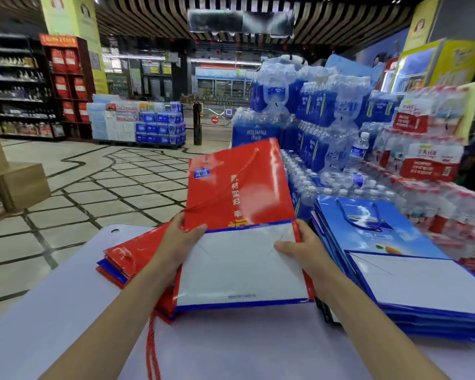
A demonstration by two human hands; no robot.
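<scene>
A flat-folded red gift bag with a white folded base and blue trim is lifted above the white table, its top tilted away from me. My left hand grips its left edge, thumb on the white base. My right hand grips the right edge, thumb on the white base as well. Under it lies a stack of more red bags with red cord handles. A stack of flat blue bags lies on the table to the right.
Shrink-wrapped packs of water bottles are piled behind and right of the table. Wooden crates stand at the left on the tiled floor. Store shelves and another water display are farther back.
</scene>
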